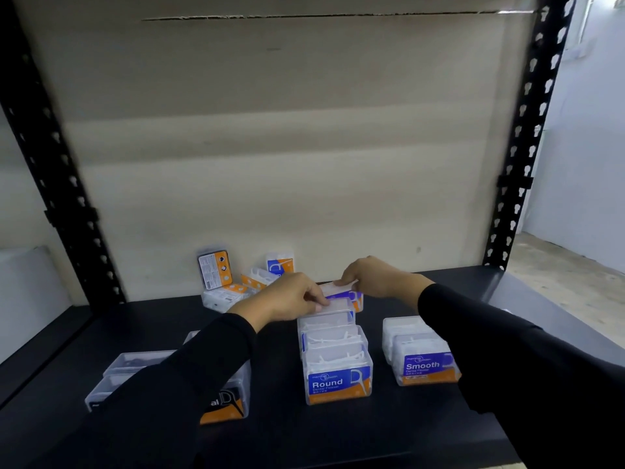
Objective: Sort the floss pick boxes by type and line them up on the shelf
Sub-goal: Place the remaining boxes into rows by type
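1. Both hands work at the far end of the Round row [336, 380]. The right hand [372, 275] pinches the top edge of the rear box [341, 288]. The left hand [291, 297] curls its fingers on the lid of the next box [336, 305], directly nearside of it.
2. The rear box touches the next box. Its long axis runs left-right, across the row. The right hand is the nearer hand.
3. Judgement: the coming move seats the rear box square against the row, drawn toward the person.
4. Right of the grip and nearer the person: the Smooth row [426, 367]. Left and nearer, partly under the left sleeve: the black-labelled row [223, 406]. Left and beyond: the unsorted pile [233, 289], 1 box leaning upright.
5. The shelf [338, 434] is dark and flat; boxes should slide on it. The cardboard back panel [304, 130] stands just beyond the grip, so room behind is short.
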